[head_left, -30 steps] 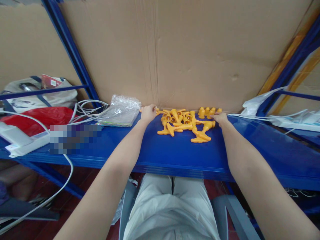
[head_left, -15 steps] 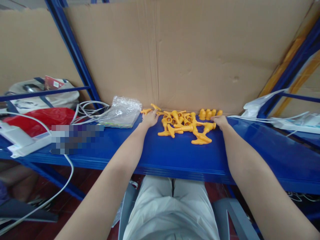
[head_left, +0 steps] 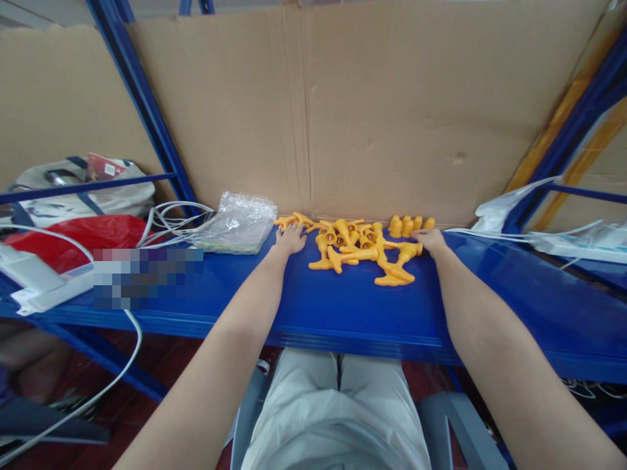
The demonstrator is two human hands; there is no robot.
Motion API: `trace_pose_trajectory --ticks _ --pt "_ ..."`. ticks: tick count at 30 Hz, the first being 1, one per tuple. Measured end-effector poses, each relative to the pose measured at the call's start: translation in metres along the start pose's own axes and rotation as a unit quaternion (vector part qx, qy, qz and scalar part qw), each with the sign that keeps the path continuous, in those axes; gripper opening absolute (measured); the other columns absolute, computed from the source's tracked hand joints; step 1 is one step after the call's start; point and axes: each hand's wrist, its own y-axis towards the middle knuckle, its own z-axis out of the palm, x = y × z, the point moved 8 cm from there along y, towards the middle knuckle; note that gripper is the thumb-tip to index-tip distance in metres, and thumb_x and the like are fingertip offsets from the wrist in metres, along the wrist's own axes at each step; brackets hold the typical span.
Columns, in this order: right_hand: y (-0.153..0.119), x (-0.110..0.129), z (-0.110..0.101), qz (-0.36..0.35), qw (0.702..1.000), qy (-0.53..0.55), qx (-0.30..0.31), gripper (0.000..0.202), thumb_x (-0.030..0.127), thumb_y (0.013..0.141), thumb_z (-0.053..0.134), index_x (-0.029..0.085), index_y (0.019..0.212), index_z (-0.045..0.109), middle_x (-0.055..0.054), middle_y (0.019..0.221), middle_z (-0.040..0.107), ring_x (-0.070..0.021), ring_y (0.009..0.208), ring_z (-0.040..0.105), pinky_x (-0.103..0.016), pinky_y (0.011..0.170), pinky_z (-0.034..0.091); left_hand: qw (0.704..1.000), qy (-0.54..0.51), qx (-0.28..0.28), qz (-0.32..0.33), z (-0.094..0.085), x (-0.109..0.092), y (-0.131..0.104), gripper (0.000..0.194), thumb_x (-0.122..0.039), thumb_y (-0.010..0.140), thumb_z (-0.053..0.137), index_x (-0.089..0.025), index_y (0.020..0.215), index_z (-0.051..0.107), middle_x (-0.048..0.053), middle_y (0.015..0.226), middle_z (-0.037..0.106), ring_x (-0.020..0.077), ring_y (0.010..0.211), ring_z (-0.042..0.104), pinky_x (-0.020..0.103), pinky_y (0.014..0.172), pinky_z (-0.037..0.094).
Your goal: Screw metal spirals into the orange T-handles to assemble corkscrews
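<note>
My left hand (head_left: 292, 239) lies palm down at the back of the blue shelf, its fingers stretched out over small branching yellow plastic pieces (head_left: 292, 219). At the right end of a row of upright yellow cup-shaped pieces (head_left: 396, 226), my right hand (head_left: 432, 241) has its fingers closed about the last yellow cup-shaped piece (head_left: 430, 223); the hand hides its lower part. Between the hands is a loose heap of yellow plastic pieces, with hollow-ended parts (head_left: 343, 228) and T-shaped handle-like parts (head_left: 394, 274). Several overlap one another.
A clear plastic bag (head_left: 240, 222) lies left of the heap, near white cables (head_left: 161, 219), a red bag (head_left: 73, 241) and a white power strip (head_left: 53, 284). Cardboard (head_left: 392, 117) walls off the back. Blue posts (head_left: 147, 111) flank the shelf (head_left: 343, 313). More white cables (head_left: 509, 235) run right.
My left hand has lowered and spread slightly; the yellow piece raised at its fingertips now lies down among the others. My right hand has stayed nearly in place.
</note>
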Motion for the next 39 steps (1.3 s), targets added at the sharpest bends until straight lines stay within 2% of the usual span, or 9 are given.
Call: trace_pose_trajectory --ticks 3,9,13,17,20,26,32,37,39 --pt "0.001 0.0 0.0 -0.005 1.0 0.002 0.0 0.013 0.018 0.082 0.064 0.02 0.081 0.077 -0.008 0.096 0.078 -0.0262 0.109 0.072 -0.037 0.101 0.052 1.0 -0.002 -0.01 0.011 0.0 -0.001 0.003 0.064 -0.035 0.102 0.035 -0.021 0.165 0.032 0.012 0.172 0.027 0.0271 0.161 0.022 0.051 0.13 0.023" --pt "0.004 -0.001 0.0 -0.02 1.0 0.001 -0.004 0.015 0.018 0.081 0.065 0.022 0.083 0.079 -0.006 0.087 0.078 -0.0275 0.105 0.073 -0.039 0.098 0.054 1.0 -0.001 -0.021 0.019 0.0 -0.001 0.003 0.062 -0.031 0.102 0.037 -0.025 0.163 0.036 0.01 0.172 0.03 0.0287 0.16 0.024 0.056 0.128 0.025" --pt "0.003 -0.001 -0.001 -0.017 1.0 -0.002 -0.007 0.014 0.017 0.081 0.064 0.021 0.082 0.078 -0.006 0.091 0.078 -0.0262 0.106 0.073 -0.038 0.1 0.053 0.998 0.015 -0.044 0.051 -0.007 -0.009 0.0 0.06 -0.026 0.099 0.039 -0.025 0.159 0.044 0.009 0.172 0.031 0.0282 0.16 0.024 0.057 0.128 0.024" --pt "-0.001 0.002 -0.001 -0.012 1.0 -0.001 -0.003 0.013 0.015 0.081 0.064 0.02 0.079 0.076 -0.007 0.094 0.079 -0.026 0.108 0.073 -0.037 0.1 0.052 0.989 0.013 -0.07 0.127 -0.013 -0.026 -0.003 0.053 -0.019 0.095 0.04 -0.028 0.141 0.065 0.007 0.159 0.053 0.0281 0.151 0.043 0.055 0.126 0.029" --pt "-0.002 0.003 -0.002 -0.006 1.0 -0.002 -0.006 0.014 0.013 0.08 0.063 0.02 0.078 0.076 -0.007 0.093 0.078 -0.0257 0.109 0.072 -0.035 0.099 0.053 0.987 0.029 -0.06 0.144 -0.012 -0.032 -0.003 0.048 -0.018 0.093 0.04 -0.024 0.125 0.076 0.01 0.144 0.066 0.0287 0.14 0.054 0.049 0.121 0.038" --pt "-0.003 0.004 -0.003 -0.011 1.0 0.002 -0.007 0.018 0.016 0.079 0.064 0.023 0.086 0.079 -0.005 0.089 0.078 -0.0281 0.109 0.072 -0.039 0.098 0.054 0.989 0.069 -0.056 0.116 -0.01 -0.028 0.003 0.057 -0.019 0.09 0.041 -0.02 0.142 0.066 0.013 0.145 0.064 0.0293 0.134 0.059 0.043 0.116 0.043" --pt "-0.009 0.006 -0.004 0.005 1.0 -0.006 0.0 0.016 0.015 0.083 0.063 0.017 0.085 0.079 -0.011 0.102 0.078 -0.0274 0.115 0.071 -0.034 0.101 0.051 0.99 0.082 -0.04 0.11 -0.01 -0.031 0.003 0.056 -0.018 0.091 0.04 -0.015 0.142 0.064 0.016 0.145 0.063 0.0295 0.133 0.058 0.038 0.114 0.043" --pt "-0.01 0.006 -0.004 0.0 1.0 -0.01 0.002 0.018 0.015 0.083 0.062 0.02 0.087 0.079 -0.009 0.102 0.078 -0.027 0.114 0.071 -0.036 0.1 0.052 0.991 0.064 -0.064 0.101 -0.018 -0.035 -0.006 0.052 -0.018 0.091 0.043 -0.018 0.137 0.069 0.018 0.143 0.063 0.0361 0.136 0.054 0.052 0.114 0.04" --pt "-0.008 0.005 -0.004 -0.007 1.0 -0.021 -0.002 0.019 0.014 0.083 0.061 0.021 0.085 0.078 -0.008 0.1 0.079 -0.0273 0.113 0.071 -0.037 0.1 0.053 0.988 0.052 -0.087 0.114 -0.026 -0.038 -0.011 0.051 -0.017 0.092 0.042 -0.02 0.133 0.072 0.016 0.141 0.065 0.0353 0.136 0.055 0.053 0.113 0.04"
